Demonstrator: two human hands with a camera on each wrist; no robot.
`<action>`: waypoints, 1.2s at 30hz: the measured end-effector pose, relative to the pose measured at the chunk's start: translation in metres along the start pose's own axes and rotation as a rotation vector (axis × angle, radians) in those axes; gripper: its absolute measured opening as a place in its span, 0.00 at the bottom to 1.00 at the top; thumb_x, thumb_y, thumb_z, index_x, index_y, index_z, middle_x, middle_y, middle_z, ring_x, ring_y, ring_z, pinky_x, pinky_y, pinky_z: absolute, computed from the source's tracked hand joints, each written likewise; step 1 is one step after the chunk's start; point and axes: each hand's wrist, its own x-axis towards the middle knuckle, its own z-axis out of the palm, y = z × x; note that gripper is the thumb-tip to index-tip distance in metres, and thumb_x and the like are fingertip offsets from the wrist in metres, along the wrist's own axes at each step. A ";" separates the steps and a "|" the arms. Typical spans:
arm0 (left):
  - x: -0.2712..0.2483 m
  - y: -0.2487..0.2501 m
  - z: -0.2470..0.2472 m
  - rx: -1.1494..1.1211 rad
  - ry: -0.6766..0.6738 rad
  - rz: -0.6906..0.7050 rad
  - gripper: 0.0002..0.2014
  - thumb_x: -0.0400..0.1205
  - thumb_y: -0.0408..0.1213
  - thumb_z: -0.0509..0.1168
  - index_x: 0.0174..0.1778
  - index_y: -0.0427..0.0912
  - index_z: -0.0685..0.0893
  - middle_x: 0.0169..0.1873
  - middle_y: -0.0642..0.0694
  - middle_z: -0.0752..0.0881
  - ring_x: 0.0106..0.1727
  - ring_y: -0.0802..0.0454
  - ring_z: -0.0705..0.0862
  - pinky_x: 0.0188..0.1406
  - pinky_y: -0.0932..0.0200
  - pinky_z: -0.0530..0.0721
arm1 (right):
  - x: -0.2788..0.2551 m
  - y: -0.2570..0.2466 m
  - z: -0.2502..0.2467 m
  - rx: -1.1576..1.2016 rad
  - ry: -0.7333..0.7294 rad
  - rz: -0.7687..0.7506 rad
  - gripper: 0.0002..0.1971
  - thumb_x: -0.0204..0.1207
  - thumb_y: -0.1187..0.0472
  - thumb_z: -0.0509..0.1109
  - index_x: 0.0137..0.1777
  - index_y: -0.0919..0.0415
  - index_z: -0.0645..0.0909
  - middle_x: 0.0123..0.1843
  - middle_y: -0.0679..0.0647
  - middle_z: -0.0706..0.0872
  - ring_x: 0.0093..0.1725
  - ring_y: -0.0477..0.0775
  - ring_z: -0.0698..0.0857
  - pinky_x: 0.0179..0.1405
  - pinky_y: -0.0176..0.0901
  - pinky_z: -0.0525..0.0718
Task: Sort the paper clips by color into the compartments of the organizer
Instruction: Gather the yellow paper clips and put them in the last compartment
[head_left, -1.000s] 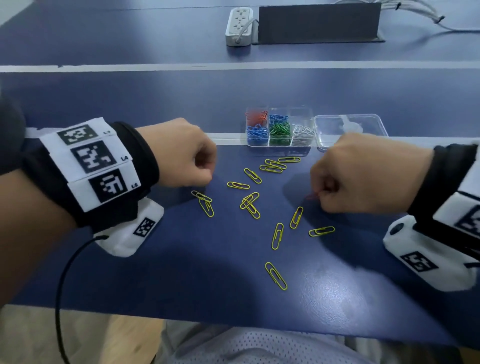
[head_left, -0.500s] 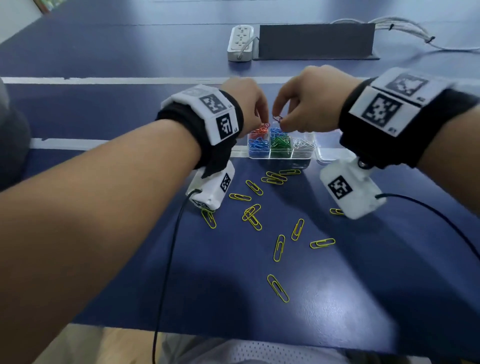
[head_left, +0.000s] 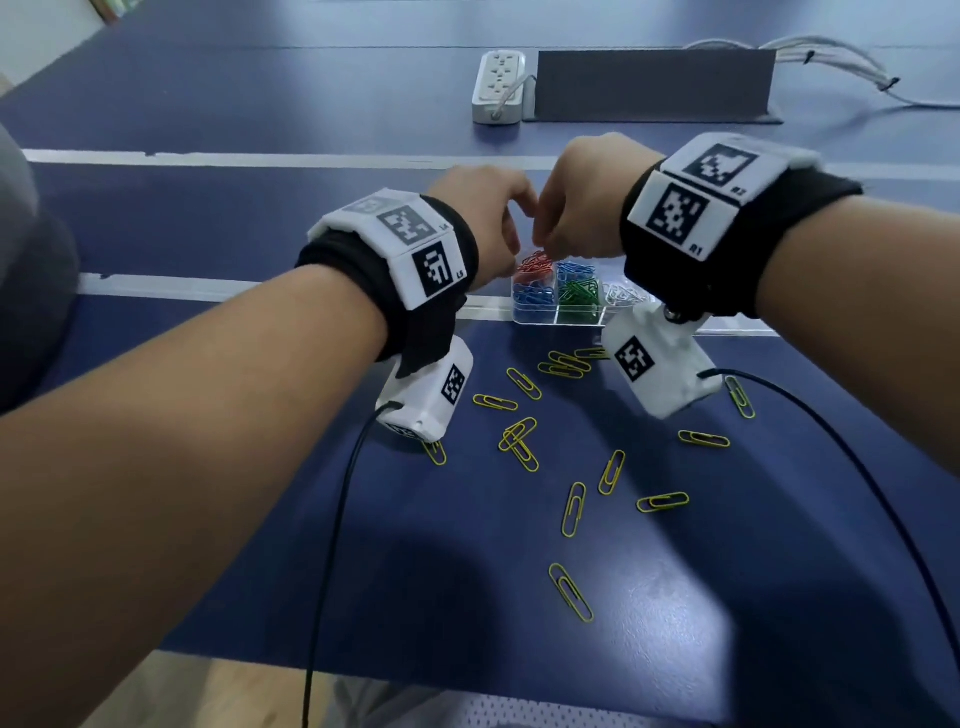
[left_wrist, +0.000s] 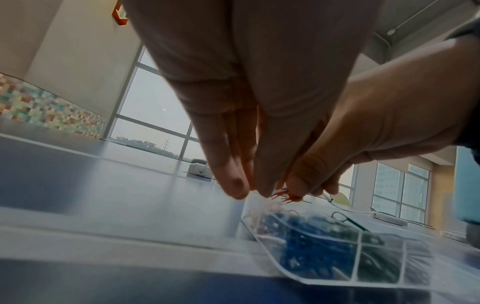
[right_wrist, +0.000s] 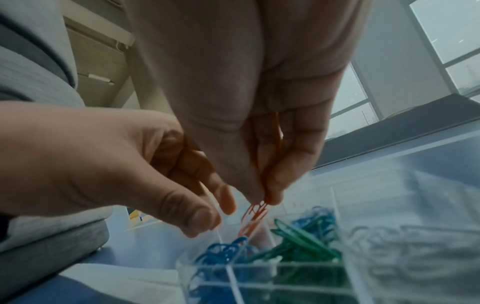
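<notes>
The right hand (head_left: 582, 197) pinches red clips (right_wrist: 255, 209) between thumb and fingertip, and they hang with their long side pointing down, just over the far left part of the organizer (head_left: 558, 317). The left hand (head_left: 483, 218) is right beside it, thumb and fingers bent close together; I cannot tell if it holds a clip. Both hands are above the box, fingertips almost touching. In the box, red clips (head_left: 535, 262) lie in the far left part, blue clips (head_left: 535, 299) in the near left and the far middle part, green clips (head_left: 579, 296) in the near middle part, and white clips (head_left: 626, 296) on the right. Yellow clips (head_left: 571, 509) lie flat on the blue table (head_left: 753, 597), near the box and closer to the person, pointing all different ways. A second ago both hands were low on the table in fists, and the right one had a red clip under it; now both are up over the box. Half a second ago they were already there, a bit farther apart. The wrist bands have black and white square tags: L4 and L5 on the left band (head_left: 415, 249), R1 and R2 on the right band (head_left: 691, 202).
</notes>
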 end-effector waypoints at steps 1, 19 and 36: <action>-0.001 -0.001 0.001 -0.004 -0.008 0.005 0.22 0.72 0.29 0.72 0.62 0.46 0.81 0.46 0.48 0.90 0.41 0.55 0.82 0.43 0.65 0.75 | 0.000 -0.001 0.001 0.010 -0.007 0.001 0.11 0.72 0.63 0.70 0.52 0.59 0.89 0.49 0.59 0.90 0.51 0.60 0.88 0.42 0.43 0.82; -0.040 -0.009 -0.013 0.206 -0.238 0.098 0.03 0.75 0.45 0.69 0.38 0.51 0.86 0.25 0.55 0.86 0.25 0.69 0.80 0.39 0.64 0.78 | -0.077 0.068 -0.021 -0.127 -0.077 -0.109 0.07 0.70 0.59 0.72 0.45 0.50 0.90 0.24 0.38 0.80 0.30 0.44 0.78 0.35 0.37 0.71; -0.079 -0.042 -0.017 0.317 -0.365 -0.038 0.08 0.68 0.37 0.77 0.36 0.55 0.86 0.31 0.58 0.86 0.35 0.67 0.82 0.39 0.71 0.76 | -0.105 0.060 0.003 -0.306 -0.308 -0.135 0.07 0.68 0.61 0.67 0.38 0.45 0.74 0.41 0.47 0.83 0.45 0.56 0.77 0.48 0.45 0.81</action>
